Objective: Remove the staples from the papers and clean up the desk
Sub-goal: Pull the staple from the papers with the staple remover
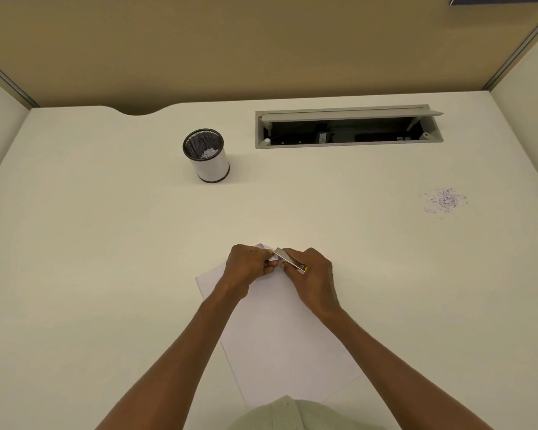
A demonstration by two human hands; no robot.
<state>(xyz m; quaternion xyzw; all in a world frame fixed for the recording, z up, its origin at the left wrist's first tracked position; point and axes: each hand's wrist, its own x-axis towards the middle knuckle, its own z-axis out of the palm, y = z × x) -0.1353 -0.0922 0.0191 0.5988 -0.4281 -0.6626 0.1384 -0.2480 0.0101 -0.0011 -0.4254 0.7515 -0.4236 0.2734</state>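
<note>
At six o'clock on the desk [106,243] lie the papers [280,336]. The left hand [249,268] pinches their far corner; the right hand [314,274] grips a metal staple remover [289,259] against it. Staples [444,200] sit at two o'clock.

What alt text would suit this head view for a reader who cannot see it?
A person's left hand pinches the top corner of white papers while the right hand works a metal tool at it. On the desk stand a mesh cup and a small pile of scraps.
</note>
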